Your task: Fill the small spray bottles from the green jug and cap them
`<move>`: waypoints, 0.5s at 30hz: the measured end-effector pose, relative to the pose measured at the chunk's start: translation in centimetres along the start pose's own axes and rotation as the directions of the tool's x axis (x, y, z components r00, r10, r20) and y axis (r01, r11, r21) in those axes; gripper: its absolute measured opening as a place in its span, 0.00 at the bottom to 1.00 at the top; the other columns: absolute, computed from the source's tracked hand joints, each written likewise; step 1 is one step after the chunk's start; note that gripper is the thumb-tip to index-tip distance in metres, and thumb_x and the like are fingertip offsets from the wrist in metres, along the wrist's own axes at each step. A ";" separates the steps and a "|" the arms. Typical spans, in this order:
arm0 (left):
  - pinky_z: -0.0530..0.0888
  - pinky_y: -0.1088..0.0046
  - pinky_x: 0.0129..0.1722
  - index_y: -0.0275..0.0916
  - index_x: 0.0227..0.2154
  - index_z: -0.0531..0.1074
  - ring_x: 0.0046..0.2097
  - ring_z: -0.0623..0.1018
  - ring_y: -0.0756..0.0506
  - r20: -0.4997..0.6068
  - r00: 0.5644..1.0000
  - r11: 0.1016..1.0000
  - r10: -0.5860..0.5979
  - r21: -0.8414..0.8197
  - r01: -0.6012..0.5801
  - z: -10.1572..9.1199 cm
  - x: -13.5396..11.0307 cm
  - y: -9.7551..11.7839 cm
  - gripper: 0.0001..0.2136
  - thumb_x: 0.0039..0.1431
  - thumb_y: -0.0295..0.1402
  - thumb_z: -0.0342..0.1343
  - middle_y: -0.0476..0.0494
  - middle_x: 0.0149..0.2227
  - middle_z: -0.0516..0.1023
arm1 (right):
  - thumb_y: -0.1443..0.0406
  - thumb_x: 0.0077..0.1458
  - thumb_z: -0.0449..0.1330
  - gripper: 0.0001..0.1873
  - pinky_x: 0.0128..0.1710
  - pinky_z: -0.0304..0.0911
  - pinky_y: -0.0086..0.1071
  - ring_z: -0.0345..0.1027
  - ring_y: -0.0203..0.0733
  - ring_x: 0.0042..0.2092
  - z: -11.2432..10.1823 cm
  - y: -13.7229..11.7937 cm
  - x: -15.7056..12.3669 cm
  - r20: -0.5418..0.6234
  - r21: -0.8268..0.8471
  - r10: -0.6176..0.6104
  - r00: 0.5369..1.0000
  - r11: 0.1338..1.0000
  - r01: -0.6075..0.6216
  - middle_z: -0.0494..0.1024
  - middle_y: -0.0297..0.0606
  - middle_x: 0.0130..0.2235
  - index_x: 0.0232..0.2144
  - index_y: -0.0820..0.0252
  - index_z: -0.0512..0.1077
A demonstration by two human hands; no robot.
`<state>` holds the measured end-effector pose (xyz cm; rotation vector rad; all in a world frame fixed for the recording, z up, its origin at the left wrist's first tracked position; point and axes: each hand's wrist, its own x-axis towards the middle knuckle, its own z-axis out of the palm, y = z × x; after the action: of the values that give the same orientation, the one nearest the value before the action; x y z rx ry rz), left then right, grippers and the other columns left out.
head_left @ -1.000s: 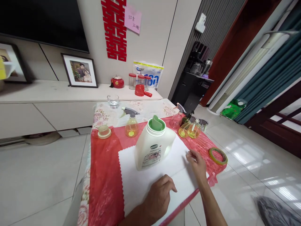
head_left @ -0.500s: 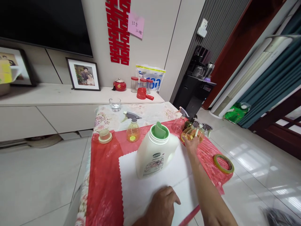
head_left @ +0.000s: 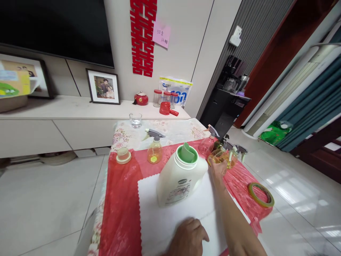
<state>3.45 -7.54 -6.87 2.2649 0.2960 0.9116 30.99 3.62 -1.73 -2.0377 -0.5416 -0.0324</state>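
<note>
- In the head view, the only one that we have, we see the right hand [head_left: 218, 169] reaching across the right side to a yellow spray bottle [head_left: 216, 154]. This bottle stands on the far right of the table, beside a second spray bottle [head_left: 233, 158].
- The fingers of this hand touch the near side of the bottle. We cannot tell whether they grasp it firmly, because the hand itself covers the contact.
- The left hand [head_left: 188, 237] is at the near edge, above or on the white sheet [head_left: 151, 231]. Its fingers are loosely bent and we see nothing in them; perhaps it is kept low there so as to leave the jug free.
- The white jug [head_left: 174, 185] stands upright on the sheet, in the middle. We judge that its broad base makes it steady. A green insert [head_left: 188, 153] sits in its mouth.
- Under the sheet we see red plastic [head_left: 122, 206], which probably protects the flowered tablecloth [head_left: 181, 129].
- The tape roll [head_left: 262, 203] lies flat on the right, probably so that it does not roll away.
- An amber spray bottle [head_left: 154, 153] stands upright left of the jug, with a pale cap [head_left: 123, 156] farther left; upright, its liquid should not leak.
</note>
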 end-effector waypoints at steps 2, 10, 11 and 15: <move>0.62 0.70 0.28 0.41 0.28 0.73 0.28 0.70 0.47 -0.013 1.000 1.000 0.001 0.001 -0.001 0.2 -0.1 -0.2 0.12 0.45 0.18 0.52 0.48 0.25 0.72 | 0.55 0.70 0.58 0.22 0.54 0.69 0.41 0.66 0.44 0.53 -0.8 -0.4 -0.4 0.020 0.008 0.037 0.999 0.999 -0.037 0.68 0.44 0.52 0.55 0.67 0.69; 0.66 0.70 0.32 0.40 0.30 0.73 0.33 0.74 0.45 -0.009 0.998 0.997 -0.061 -0.046 0.061 -1.3 0.5 1.2 0.14 0.44 0.17 0.51 0.46 0.29 0.76 | 0.54 0.65 0.63 0.28 0.57 0.66 0.43 0.67 0.44 0.53 -5.9 -1.1 -4.0 0.163 0.300 -0.097 0.982 0.953 0.044 0.70 0.45 0.53 0.58 0.66 0.66; 0.67 0.70 0.32 0.40 0.31 0.73 0.34 0.75 0.45 -0.003 0.997 0.995 -0.082 -0.060 0.082 -1.6 0.5 1.5 0.15 0.44 0.16 0.50 0.46 0.30 0.77 | 0.52 0.61 0.66 0.33 0.58 0.65 0.43 0.67 0.46 0.54 -6.8 -1.0 -5.0 0.196 0.356 -0.132 0.972 0.933 0.055 0.70 0.46 0.53 0.60 0.65 0.65; 0.67 0.71 0.32 0.39 0.33 0.73 0.34 0.76 0.46 -0.044 0.992 0.988 -0.115 -0.112 0.109 -2.6 0.5 2.4 0.17 0.43 0.15 0.48 0.45 0.31 0.77 | 0.45 0.48 0.69 0.50 0.58 0.66 0.43 0.65 0.54 0.58 -10.8 -0.4 -10.6 0.301 0.514 -0.197 0.933 0.858 0.015 0.68 0.51 0.57 0.65 0.65 0.60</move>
<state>1.96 -7.85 -3.63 2.1058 0.3828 0.9054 23.44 -9.04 1.57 -1.4950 -0.7917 0.3737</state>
